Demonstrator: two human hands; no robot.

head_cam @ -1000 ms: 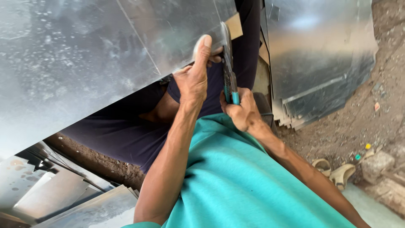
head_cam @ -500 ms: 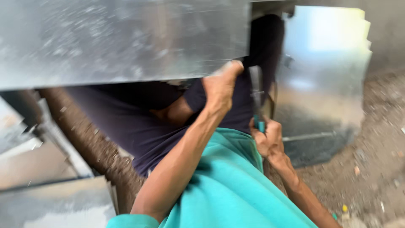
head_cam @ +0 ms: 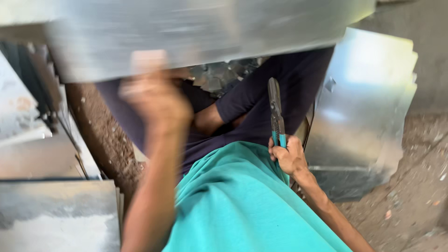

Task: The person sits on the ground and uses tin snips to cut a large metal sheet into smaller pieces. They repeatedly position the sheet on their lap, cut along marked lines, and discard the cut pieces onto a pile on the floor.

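A large shiny metal sheet [head_cam: 210, 32] spans the top of the view, blurred by motion. My left hand [head_cam: 154, 95], also blurred, is raised to the sheet's lower edge and grips it, thumb up against the metal. Near my lap, my right hand [head_cam: 290, 156] is closed on the blue handles of tin snips [head_cam: 275, 105]. Their grey blades point straight up, apart from the sheet. Below are my teal shirt [head_cam: 242, 205] and dark trousers [head_cam: 280, 88].
A second metal sheet [head_cam: 368, 107] leans upright at the right, over dusty ground [head_cam: 415, 196] strewn with small scraps. More flat sheets [head_cam: 56, 214] lie stacked at the lower left. A rusty brown edge [head_cam: 102, 135] runs beside my left leg.
The big sheet has swung across the top of the view and my left hand has moved left with it. The right hand has drawn the snips off the sheet and lowered them.
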